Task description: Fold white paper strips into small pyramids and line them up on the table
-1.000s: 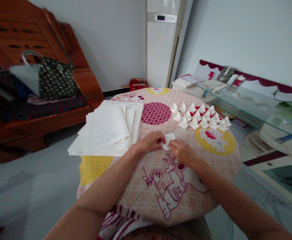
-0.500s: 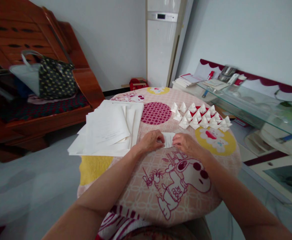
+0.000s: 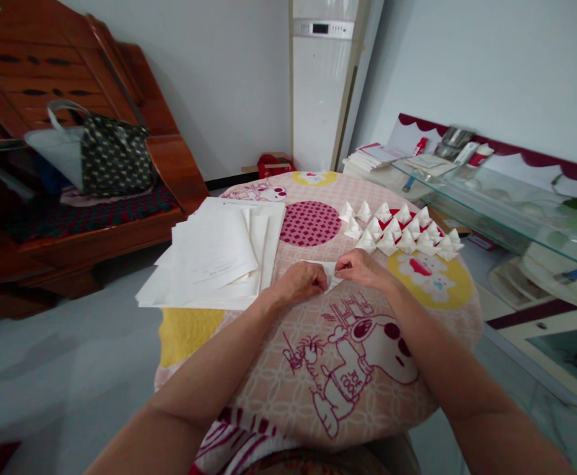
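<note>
A small folded piece of white paper [image 3: 332, 275] lies on the patterned cloth between my two hands. My left hand [image 3: 302, 280] rests on its left part, fingers curled and pressed onto it. At the right side, my right hand [image 3: 361, 267] pinches the paper's edge, and the lower right corner looks turned in at a slant. Several folded white paper boats [image 3: 392, 232] stand in rows beyond my right hand. To the left of my hands is a stack of loose white sheets [image 3: 213, 254], some with faint print.
The round table's pink cloth [image 3: 268, 369] carries cartoon figures. On the right stands a glass-topped cabinet [image 3: 506, 204] with papers and cups. A wooden bench [image 3: 179, 171] holding a dotted bag [image 3: 115, 155] is at the left. A tall white air conditioner [image 3: 320, 99] stands behind.
My right hand has moved slightly up and left over the paper. The paper's right corner has gone from square to slanted. My left hand stays about where it was.
</note>
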`<state>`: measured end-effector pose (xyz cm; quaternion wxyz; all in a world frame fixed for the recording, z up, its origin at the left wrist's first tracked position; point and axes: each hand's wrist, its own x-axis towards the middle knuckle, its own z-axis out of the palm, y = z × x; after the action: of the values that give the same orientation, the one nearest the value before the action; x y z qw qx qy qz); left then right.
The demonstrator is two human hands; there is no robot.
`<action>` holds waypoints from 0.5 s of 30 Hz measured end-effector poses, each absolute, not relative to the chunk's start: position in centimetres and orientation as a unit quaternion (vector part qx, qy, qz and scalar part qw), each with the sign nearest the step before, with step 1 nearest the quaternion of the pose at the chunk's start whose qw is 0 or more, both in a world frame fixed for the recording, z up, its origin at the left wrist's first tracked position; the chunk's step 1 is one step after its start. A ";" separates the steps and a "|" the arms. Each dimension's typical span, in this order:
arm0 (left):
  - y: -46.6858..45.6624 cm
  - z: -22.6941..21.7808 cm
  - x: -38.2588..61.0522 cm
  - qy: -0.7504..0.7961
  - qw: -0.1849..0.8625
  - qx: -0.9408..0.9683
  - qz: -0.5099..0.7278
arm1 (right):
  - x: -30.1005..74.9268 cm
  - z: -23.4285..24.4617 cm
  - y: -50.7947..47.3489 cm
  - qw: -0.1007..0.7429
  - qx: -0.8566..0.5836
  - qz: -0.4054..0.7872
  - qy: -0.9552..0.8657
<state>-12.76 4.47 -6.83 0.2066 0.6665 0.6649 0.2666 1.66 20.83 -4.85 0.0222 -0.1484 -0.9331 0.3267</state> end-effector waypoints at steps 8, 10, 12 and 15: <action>3.2 -5.9 -14.1 0.582 0.231 0.746 0.227 | 1.8 -6.0 19.2 0.085 -0.129 0.189 -0.970; 2.9 -5.6 -13.9 0.581 0.230 0.748 0.222 | 1.6 -6.1 18.9 0.087 -0.127 0.158 -0.975; 2.7 -5.5 -13.7 0.587 0.226 0.745 0.222 | 1.3 -6.2 18.8 0.083 -0.131 0.150 -0.976; 2.6 -5.8 -13.6 0.588 0.221 0.745 0.224 | 1.1 -6.4 18.7 0.080 -0.129 0.150 -0.977</action>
<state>-13.63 2.63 -5.81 0.2208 0.7451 0.5881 0.2240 1.12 18.69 -6.36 0.0798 -0.1286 -0.9770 0.1501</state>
